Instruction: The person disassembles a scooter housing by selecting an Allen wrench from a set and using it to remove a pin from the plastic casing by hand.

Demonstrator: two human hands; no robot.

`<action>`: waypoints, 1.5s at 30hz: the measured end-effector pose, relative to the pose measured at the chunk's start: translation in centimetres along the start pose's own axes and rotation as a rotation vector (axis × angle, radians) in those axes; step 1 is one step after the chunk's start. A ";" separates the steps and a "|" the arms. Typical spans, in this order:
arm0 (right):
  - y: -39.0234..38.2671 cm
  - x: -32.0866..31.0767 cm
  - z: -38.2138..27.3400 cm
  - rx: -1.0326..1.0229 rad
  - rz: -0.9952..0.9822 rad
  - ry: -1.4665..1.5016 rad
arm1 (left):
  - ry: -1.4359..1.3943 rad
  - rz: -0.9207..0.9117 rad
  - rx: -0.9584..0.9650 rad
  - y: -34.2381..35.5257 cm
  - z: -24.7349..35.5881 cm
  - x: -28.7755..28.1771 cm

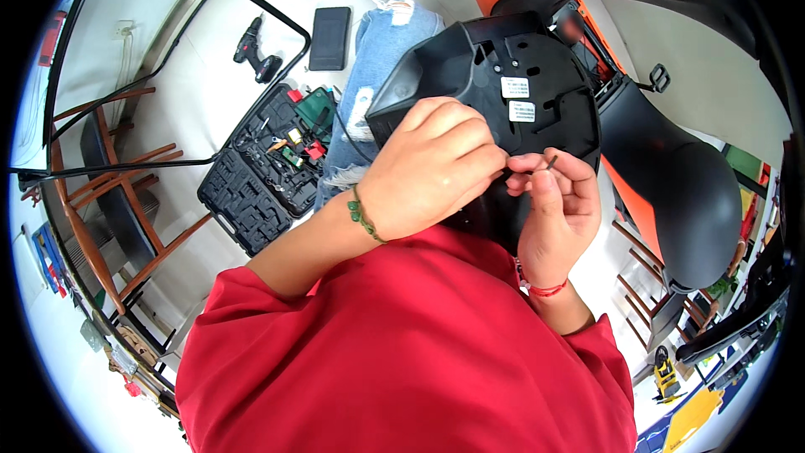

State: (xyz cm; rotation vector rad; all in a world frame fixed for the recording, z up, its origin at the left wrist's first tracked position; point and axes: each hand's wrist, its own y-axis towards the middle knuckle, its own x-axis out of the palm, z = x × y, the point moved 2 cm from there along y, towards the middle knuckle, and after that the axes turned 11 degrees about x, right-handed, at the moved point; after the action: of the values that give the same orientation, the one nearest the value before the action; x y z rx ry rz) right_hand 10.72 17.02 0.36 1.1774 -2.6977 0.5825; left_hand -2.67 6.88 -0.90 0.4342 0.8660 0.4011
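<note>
A black moulded plastic part (pixel 549 54), with holes, ribs and two white labels, lies over my lap in front of me. My left hand (pixel 440 159) reaches across its near side. The fingertips of that hand are pinched together beside the right fingers, and whatever lies between them is hidden. Close by, my right hand (pixel 559 210) is closed, with a short thin dark rod (pixel 551 162) sticking up between thumb and fingers. Whether it is a screw or a tool's end, I cannot tell. Both hands stay over the part's lower edge, nearly touching.
An open black tool case (pixel 243 193) with assorted tools sits on the floor at left. Beyond it lie a cordless drill (pixel 256 50) and a flat black rectangular object (pixel 329 39). An orange and black vehicle (pixel 671 176) stands at right; a wooden chair (pixel 126 201) stands far left.
</note>
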 end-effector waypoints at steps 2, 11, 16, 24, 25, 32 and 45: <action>0.0 0.1 -0.2 -0.034 0.001 -0.056 | -0.005 0.032 0.016 0.0 0.0 0.2; 1.4 -0.1 -2.1 -0.190 -0.282 -0.488 | -0.021 0.000 0.009 -0.1 0.0 -0.1; 1.7 -0.1 -2.2 -0.192 -0.357 -0.465 | -0.045 0.003 0.020 -0.2 -0.3 -0.1; 1.1 0.3 -2.1 -0.215 -0.214 -0.365 | -0.041 0.023 0.002 -0.2 -0.4 0.0; 1.0 -0.1 -1.9 -0.205 -0.224 -0.330 | -0.040 0.023 0.001 -0.3 -0.4 -0.1; 1.1 -0.7 -1.5 -0.127 -0.244 -0.247 | -0.046 0.017 0.009 -0.1 -0.4 0.0; 1.0 -0.4 -0.7 -0.135 -0.157 -0.182 | 0.015 0.056 0.007 -0.1 0.0 0.6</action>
State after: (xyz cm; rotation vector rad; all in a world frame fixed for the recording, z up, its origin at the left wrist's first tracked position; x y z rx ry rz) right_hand 10.24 18.24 0.57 1.4517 -2.7043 0.2779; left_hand -2.28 7.12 -1.36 0.4629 0.8713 0.4540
